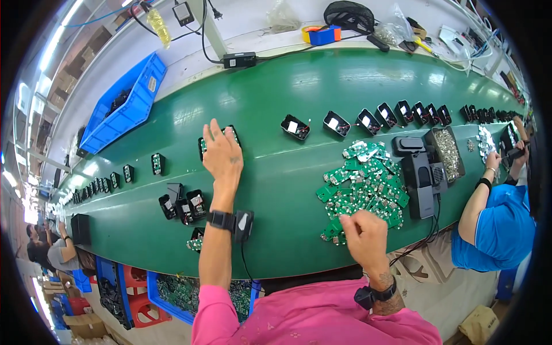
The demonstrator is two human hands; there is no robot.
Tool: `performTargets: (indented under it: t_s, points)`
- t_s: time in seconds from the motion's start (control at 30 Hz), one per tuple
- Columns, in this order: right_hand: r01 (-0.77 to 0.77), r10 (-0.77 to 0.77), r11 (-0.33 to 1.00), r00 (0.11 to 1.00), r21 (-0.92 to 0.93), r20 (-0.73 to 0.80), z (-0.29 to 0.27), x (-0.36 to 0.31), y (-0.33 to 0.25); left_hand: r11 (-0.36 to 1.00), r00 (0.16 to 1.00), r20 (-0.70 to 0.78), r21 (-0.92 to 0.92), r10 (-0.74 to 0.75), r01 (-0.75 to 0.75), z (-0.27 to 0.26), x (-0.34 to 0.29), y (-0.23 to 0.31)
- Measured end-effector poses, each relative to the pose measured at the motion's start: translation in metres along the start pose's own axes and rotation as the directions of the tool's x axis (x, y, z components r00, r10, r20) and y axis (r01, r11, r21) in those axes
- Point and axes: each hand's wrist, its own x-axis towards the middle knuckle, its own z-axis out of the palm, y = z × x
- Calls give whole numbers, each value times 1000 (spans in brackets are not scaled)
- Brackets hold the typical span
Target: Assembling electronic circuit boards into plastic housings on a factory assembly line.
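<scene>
My left hand (223,158) reaches forward with its fingers stretched out, over black plastic cases fitted with green circuit boards. One such case (237,137) shows past its right side and an edge of another shows at its left; the hand hides the rest. My right hand (368,238) is closed, fingers curled in, at the near edge of a heap of green circuit boards (368,187). Whatever is in its fingers, if anything, is hidden. Several black cases with white parts inside (196,202) stand left of my left forearm, with a board-fitted case (195,240) nearer me.
Open black cases (295,127) line the green bench (276,224) toward the far right. Board-fitted cases (157,164) trail off left. A black device (418,184) and a tray of small metal parts (445,154) flank the heap. A blue crate (123,103) stands far left; a co-worker (494,224) works at right.
</scene>
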Motion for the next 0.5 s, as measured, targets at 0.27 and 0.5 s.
performTargets:
  t_s: [0.27, 0.5]
  points:
    - [340, -318, 821, 940, -458, 126, 2, 68, 11, 947, 892, 375, -284, 252, -148, 2, -43, 106]
    - [429, -330, 752, 902, -500, 279, 29, 74, 24, 902, 949, 178, -395, 259, -172, 42, -52, 89]
